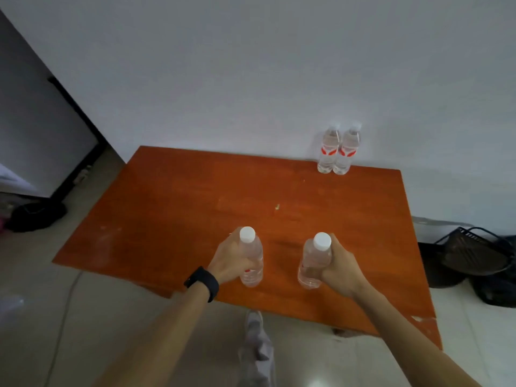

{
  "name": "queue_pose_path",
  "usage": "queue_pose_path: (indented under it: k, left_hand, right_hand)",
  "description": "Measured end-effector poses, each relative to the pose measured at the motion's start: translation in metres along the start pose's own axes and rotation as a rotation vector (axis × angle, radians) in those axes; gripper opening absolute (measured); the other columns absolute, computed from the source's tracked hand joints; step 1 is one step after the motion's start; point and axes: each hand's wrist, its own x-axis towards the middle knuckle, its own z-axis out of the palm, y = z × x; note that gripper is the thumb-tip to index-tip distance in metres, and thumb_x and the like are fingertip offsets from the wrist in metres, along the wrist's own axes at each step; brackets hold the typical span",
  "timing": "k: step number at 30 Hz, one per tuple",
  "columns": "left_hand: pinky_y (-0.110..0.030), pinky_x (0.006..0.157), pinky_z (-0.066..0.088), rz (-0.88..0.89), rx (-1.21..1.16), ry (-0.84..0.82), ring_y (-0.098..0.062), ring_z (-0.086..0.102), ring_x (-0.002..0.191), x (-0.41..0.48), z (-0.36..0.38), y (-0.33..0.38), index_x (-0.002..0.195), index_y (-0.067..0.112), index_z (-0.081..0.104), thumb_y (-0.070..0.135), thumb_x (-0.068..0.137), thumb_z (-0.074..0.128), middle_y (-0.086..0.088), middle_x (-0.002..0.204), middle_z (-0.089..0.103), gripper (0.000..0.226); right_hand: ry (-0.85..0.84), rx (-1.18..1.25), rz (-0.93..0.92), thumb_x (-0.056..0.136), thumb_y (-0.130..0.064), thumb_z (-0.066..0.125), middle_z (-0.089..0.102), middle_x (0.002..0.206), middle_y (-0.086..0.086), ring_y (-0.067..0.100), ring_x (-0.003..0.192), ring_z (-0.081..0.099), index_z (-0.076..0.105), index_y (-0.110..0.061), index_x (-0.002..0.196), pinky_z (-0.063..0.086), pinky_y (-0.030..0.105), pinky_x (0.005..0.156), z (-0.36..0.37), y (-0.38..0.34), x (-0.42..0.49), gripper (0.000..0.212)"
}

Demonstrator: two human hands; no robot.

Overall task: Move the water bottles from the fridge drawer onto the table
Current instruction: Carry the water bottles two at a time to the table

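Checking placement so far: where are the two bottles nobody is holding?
In the head view, the two free bottles stand upright side by side at the far right edge of the table, against the wall.

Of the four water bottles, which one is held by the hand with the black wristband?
The bottle in the left hand, on the near left; the right hand holds another, and two bottles stand by the wall.

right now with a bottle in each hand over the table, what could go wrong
1. The left hand and right hand grip each held bottle by its body, so squeezing could make one slip.
2. Set near the table front edge, a bottle could tip off.
3. Reaching back could knock the two standing bottles.
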Motion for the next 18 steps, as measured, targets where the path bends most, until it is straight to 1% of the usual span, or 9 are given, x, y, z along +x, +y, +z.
queue_pose_path:
  k: [3, 5, 7, 9, 11, 14, 18]
  left_hand:
    - [-0.027, 0.085, 0.051, -0.005, 0.007, -0.086, -0.012, 0.063, 0.103, 0.052, -0.013, -0.006, 0.116, 0.03, 0.055, 0.016, 0.07, 0.087, 0.006, 0.112, 0.065, 0.058]
    - [-0.025, 0.083, 0.053, -0.015, 0.025, -0.127, -0.01, 0.064, 0.101, 0.086, -0.022, -0.007, 0.116, 0.03, 0.056, 0.016, 0.07, 0.087, 0.008, 0.11, 0.065, 0.057]
    - [-0.024, 0.081, 0.054, -0.013, 0.037, -0.168, -0.01, 0.065, 0.099, 0.119, -0.031, -0.007, 0.115, 0.029, 0.057, 0.016, 0.071, 0.086, 0.009, 0.108, 0.066, 0.055]
    - [-0.028, 0.083, 0.055, -0.001, 0.057, -0.188, -0.011, 0.065, 0.099, 0.153, -0.039, -0.005, 0.116, 0.029, 0.057, 0.018, 0.069, 0.087, 0.009, 0.107, 0.067, 0.058]
    - [-0.03, 0.085, 0.055, 0.012, 0.078, -0.203, -0.013, 0.064, 0.101, 0.183, -0.044, -0.001, 0.118, 0.029, 0.056, 0.02, 0.067, 0.088, 0.009, 0.109, 0.066, 0.061]
    - [-0.027, 0.084, 0.052, 0.036, 0.07, -0.224, -0.013, 0.063, 0.103, 0.222, -0.046, 0.009, 0.12, 0.029, 0.056, 0.019, 0.067, 0.088, 0.007, 0.113, 0.065, 0.062]
    - [-0.017, 0.078, 0.049, 0.076, 0.052, -0.216, -0.005, 0.06, 0.098, 0.272, -0.047, 0.026, 0.122, 0.026, 0.059, 0.012, 0.068, 0.087, 0.009, 0.112, 0.065, 0.062]
  right_hand:
    - [0.005, -0.001, 0.047, 0.07, -0.022, 0.089, 0.066, 0.1, -0.009, 0.008, 0.089, 0.067, 0.047, -0.027, 0.113, 0.054, 0.02, 0.071, 0.007, -0.005, 0.049, 0.06]
    - [0.035, -0.002, 0.09, 0.071, -0.017, 0.088, 0.067, 0.099, -0.007, 0.009, 0.089, 0.068, 0.048, -0.025, 0.112, 0.052, 0.018, 0.068, 0.011, -0.011, 0.077, 0.058]
    - [0.053, -0.007, 0.124, 0.071, -0.015, 0.087, 0.066, 0.099, -0.009, 0.009, 0.089, 0.067, 0.049, -0.027, 0.112, 0.05, 0.017, 0.067, 0.015, -0.017, 0.102, 0.058]
    - [0.079, -0.012, 0.151, 0.07, -0.017, 0.088, 0.064, 0.103, -0.01, 0.01, 0.093, 0.065, 0.049, -0.03, 0.11, 0.051, 0.022, 0.073, 0.015, -0.02, 0.129, 0.058]
    - [0.11, -0.059, 0.18, 0.067, -0.024, 0.089, 0.058, 0.109, -0.009, 0.012, 0.098, 0.059, 0.05, -0.033, 0.111, 0.048, 0.028, 0.082, 0.012, -0.022, 0.155, 0.059]
    - [0.142, -0.13, 0.199, 0.066, -0.032, 0.088, 0.053, 0.113, -0.01, 0.012, 0.104, 0.055, 0.053, -0.034, 0.122, 0.046, 0.03, 0.088, 0.004, -0.024, 0.195, 0.066]
    - [0.141, -0.191, 0.137, 0.068, -0.028, 0.089, 0.055, 0.113, -0.009, 0.011, 0.106, 0.055, 0.054, -0.028, 0.127, 0.043, 0.026, 0.09, -0.01, -0.028, 0.25, 0.069]
